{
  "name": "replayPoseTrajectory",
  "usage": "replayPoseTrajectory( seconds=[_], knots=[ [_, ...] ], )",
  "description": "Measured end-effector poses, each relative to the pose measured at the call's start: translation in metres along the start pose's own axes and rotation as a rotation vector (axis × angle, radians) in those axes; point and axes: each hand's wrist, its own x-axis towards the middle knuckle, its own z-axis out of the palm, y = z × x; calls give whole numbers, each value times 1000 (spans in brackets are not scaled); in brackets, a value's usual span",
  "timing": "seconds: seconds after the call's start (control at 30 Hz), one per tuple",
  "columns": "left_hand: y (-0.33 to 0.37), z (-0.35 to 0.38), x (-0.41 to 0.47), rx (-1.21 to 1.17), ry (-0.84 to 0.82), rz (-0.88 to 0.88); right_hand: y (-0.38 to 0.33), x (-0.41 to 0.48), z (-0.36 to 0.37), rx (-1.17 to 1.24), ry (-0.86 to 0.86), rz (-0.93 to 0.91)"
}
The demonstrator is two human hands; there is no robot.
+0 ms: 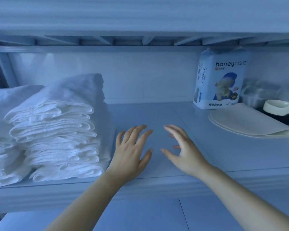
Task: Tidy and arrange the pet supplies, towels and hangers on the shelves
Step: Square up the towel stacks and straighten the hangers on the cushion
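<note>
I see both hands released over the middle of the shelf [157, 112], grasping nothing. The left hand [132, 152] has its fingers spread straight, just beside the towels [57, 130]; the right hand [182, 150] is loosely curved with the thumb apart. The towels sit folded in stacks at the shelf's left end. At the right end a pack [220, 80] stands upright at the back, a folded mat [247, 122] lies in front of it, and a bowl [280, 109] sits beside the mat.

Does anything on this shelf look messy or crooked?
Yes, a little. The top towel on the folded towel stack at the left is bunched up in a hump instead of lying flat. The honeycare pack stands upright.
</note>
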Motion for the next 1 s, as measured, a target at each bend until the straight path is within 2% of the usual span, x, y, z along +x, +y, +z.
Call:
replayPoseTrajectory(
  seconds=[0.57,1.0],
  knots=[
    [230,136,117,-223,-263,143,155,-101,-217,-119,168,235],
    [418,202,184,-385,-332,383,223,-193,-378,-283,345,362]
  ],
)
